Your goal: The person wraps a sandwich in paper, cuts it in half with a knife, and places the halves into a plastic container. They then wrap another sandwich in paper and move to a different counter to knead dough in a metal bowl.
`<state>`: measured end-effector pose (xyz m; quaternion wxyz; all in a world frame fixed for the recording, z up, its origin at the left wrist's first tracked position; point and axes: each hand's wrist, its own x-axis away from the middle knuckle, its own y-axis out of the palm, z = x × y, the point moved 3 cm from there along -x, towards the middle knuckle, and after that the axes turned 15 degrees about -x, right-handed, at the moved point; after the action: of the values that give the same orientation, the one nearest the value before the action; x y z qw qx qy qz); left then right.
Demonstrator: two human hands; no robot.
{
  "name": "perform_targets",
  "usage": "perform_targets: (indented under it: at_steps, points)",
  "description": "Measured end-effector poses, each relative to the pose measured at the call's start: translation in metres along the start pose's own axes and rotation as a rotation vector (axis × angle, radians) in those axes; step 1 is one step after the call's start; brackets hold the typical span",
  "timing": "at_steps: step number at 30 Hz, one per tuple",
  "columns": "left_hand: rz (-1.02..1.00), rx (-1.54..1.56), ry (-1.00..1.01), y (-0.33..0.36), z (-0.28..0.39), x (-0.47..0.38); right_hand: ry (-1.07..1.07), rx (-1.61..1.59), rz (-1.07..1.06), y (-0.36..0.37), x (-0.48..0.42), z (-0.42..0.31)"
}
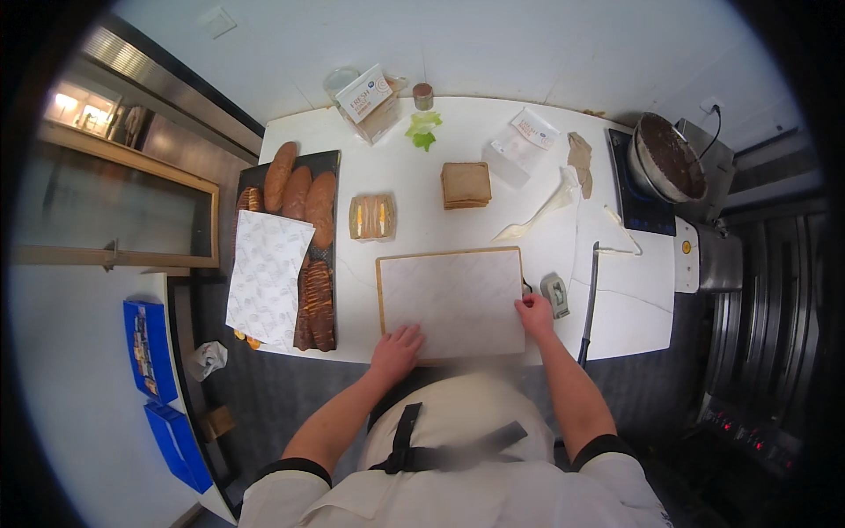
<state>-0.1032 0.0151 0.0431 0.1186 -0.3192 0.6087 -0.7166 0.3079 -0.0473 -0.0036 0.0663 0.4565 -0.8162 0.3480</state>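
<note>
A white sheet of paper [455, 297] covers a wood-edged board [380, 290] at the table's near edge. My left hand [399, 353] lies flat on the lower left corner of the sheet, fingers slightly apart. At the right edge of the sheet is my right hand [535, 313], its fingers bent together; whether they pinch the paper cannot be told. A tape dispenser [556, 296] stands just right of that hand. Beyond the board are a cut, filled sandwich [371, 218] and a stack of brown bread slices [466, 186]. A long black-handled knife [589, 303] lies farther right.
Loaves [320, 211] and printed paper sheets [269, 277] lie on a black tray [330, 162] at left. Lettuce [422, 130], a small jar [423, 97], plastic bags [521, 145] and a piping bag [541, 210] are toward the back. A metal bowl [667, 158] sits on a black cooktop [643, 211].
</note>
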Motion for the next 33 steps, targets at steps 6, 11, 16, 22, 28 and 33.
perform_targets:
  at_steps: [6, 11, 16, 22, 28, 33]
  points:
    - [-0.006, 0.018, -0.015, -0.001, -0.001, 0.001, -0.239, 0.130, 0.139, 0.004, 0.033, -0.013]
    - [-0.006, 0.023, -0.006, -0.006, -0.002, -0.003, -0.646, 0.443, -0.310, 0.042, 0.087, -0.033]
    - [0.041, 0.030, 0.027, -0.008, -0.014, 0.008, -0.664, 0.549, -0.439, 0.020, 0.100, -0.017]
    - [-0.002, -0.014, 0.089, -0.017, -0.032, 0.015, -0.447, 0.730, -0.573, -0.014, 0.083, -0.002]
    - [-0.016, 0.655, -0.114, -0.052, -0.057, -0.039, -0.181, 0.303, -0.434, -0.013, 0.043, -0.048]
    - [0.284, 0.976, -0.394, -0.083, -0.085, -0.188, 0.001, -0.377, -0.259, 0.014, -0.089, -0.137]
